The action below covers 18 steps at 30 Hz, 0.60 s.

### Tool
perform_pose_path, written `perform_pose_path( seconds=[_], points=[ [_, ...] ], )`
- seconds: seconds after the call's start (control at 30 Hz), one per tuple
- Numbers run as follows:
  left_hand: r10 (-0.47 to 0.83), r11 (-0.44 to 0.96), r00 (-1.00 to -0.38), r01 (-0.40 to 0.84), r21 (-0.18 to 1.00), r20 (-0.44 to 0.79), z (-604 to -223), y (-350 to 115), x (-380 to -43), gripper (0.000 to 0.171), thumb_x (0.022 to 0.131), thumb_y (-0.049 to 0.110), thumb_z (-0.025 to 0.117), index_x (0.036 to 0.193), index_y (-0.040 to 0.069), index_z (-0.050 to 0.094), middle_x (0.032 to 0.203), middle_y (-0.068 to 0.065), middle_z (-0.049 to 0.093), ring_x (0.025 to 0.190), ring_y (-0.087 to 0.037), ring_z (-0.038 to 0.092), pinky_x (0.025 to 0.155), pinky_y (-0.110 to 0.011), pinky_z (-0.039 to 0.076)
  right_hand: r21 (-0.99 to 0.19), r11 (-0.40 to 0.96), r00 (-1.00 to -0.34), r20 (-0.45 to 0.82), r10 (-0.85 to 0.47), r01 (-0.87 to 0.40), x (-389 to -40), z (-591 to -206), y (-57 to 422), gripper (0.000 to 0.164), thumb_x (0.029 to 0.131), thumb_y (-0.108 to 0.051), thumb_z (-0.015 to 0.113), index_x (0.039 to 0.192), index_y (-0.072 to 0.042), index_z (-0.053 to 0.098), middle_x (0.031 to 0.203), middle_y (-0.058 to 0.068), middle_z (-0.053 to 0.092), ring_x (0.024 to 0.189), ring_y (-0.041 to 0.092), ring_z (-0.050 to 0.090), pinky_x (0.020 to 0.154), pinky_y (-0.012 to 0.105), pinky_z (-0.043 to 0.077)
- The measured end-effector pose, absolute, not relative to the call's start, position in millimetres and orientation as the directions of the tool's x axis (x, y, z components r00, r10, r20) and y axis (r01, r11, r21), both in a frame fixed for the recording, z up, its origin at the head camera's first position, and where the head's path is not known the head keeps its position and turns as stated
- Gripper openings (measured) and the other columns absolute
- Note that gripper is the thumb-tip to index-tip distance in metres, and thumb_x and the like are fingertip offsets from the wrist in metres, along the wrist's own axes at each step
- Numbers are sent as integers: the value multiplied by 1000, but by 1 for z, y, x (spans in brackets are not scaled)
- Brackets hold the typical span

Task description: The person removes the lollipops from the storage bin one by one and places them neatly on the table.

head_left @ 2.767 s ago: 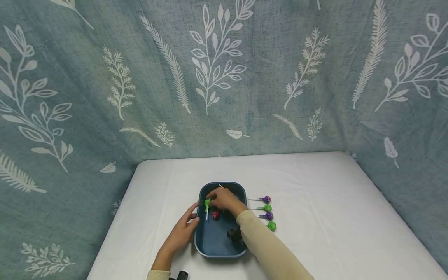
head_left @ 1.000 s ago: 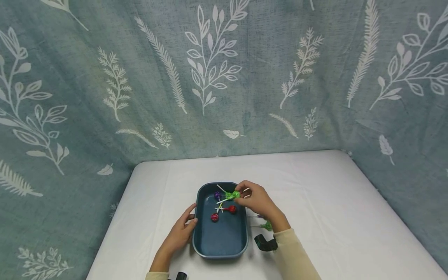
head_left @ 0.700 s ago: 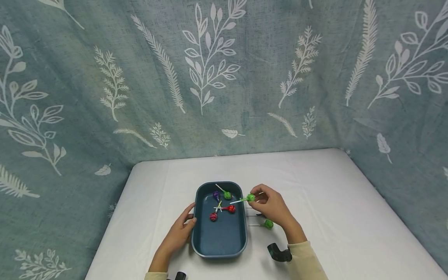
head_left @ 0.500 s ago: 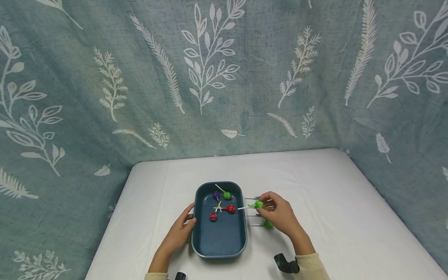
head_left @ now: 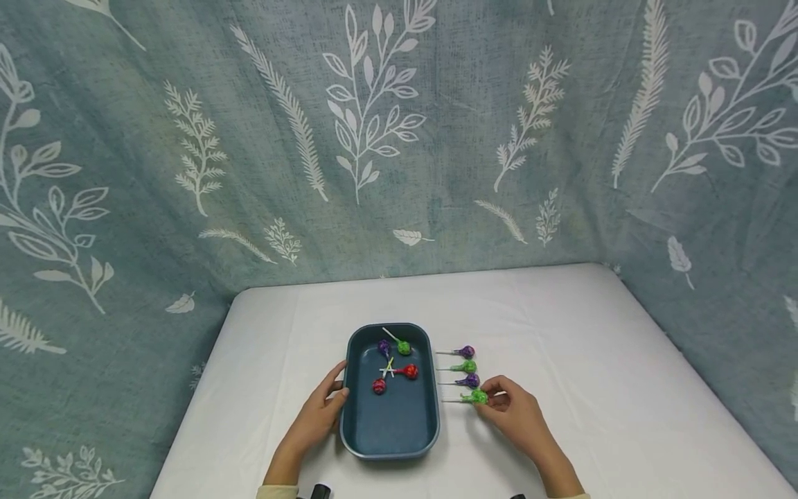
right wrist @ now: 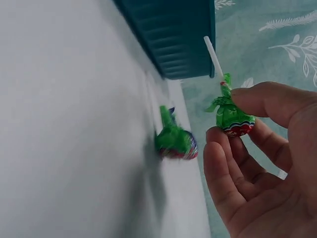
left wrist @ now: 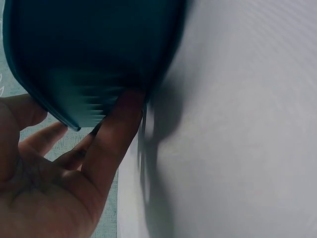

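Note:
My right hand [head_left: 514, 416] pinches a green-wrapped lollipop [right wrist: 233, 116] by its wrapped head, its white stick pointing toward the tray. In the head view it overlaps the nearest green lollipop in the column on the table, which the right wrist view shows as a blurred green lollipop [right wrist: 173, 141] below. My left hand [head_left: 316, 416] touches the left side of the dark blue tray [head_left: 389, 458], thumb and fingers spread against its outer wall. Inside the tray lie a purple lollipop [head_left: 384, 345], a green lollipop [head_left: 404, 348] and two red lollipops, one red lollipop [head_left: 410, 371] farther right.
Right of the tray, on the white-covered table [head_left: 580, 374], lies a column of lollipops with sticks toward the tray: a far purple lollipop [head_left: 467, 351], a green lollipop [head_left: 469, 366] and a nearer purple lollipop [head_left: 472, 380] among them. A leaf-patterned curtain [head_left: 312, 138] hangs behind.
My right hand has lifted a green lollipop out of the tray and carried it right and toward me, to the near end of the column. My left hand stays at the tray.

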<state>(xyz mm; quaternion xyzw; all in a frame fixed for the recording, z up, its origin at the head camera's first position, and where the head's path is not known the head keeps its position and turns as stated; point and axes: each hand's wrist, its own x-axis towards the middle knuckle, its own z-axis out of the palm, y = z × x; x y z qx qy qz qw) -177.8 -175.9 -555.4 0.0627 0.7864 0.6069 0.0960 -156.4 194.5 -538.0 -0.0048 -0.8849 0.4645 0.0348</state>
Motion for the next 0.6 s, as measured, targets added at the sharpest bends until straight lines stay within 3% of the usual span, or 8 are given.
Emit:
perform_pose_path(
  seconds=[0.4, 0.6],
  points=[
    [196, 246, -978, -24, 969, -74, -557, -174, -178, 57, 107, 16, 53, 159, 14, 33, 135, -29, 52, 106, -35, 65, 67, -39, 57, -758, 647, -997, -51, 60, 78, -148, -555, 197, 26, 77, -8, 85, 98, -11, 70, 90, -3, 67, 78, 10, 65, 70, 30, 52],
    [189, 242, -979, -31, 970, -78, -556, -173, -176, 57, 107, 15, 53, 159, 13, 32, 136, -30, 51, 107, -36, 64, 69, -43, 58, -723, 687, -997, -60, 38, 70, -148, -559, 195, 25, 79, -10, 86, 98, -10, 69, 88, -4, 66, 78, 9, 62, 70, 31, 51]
  ],
)
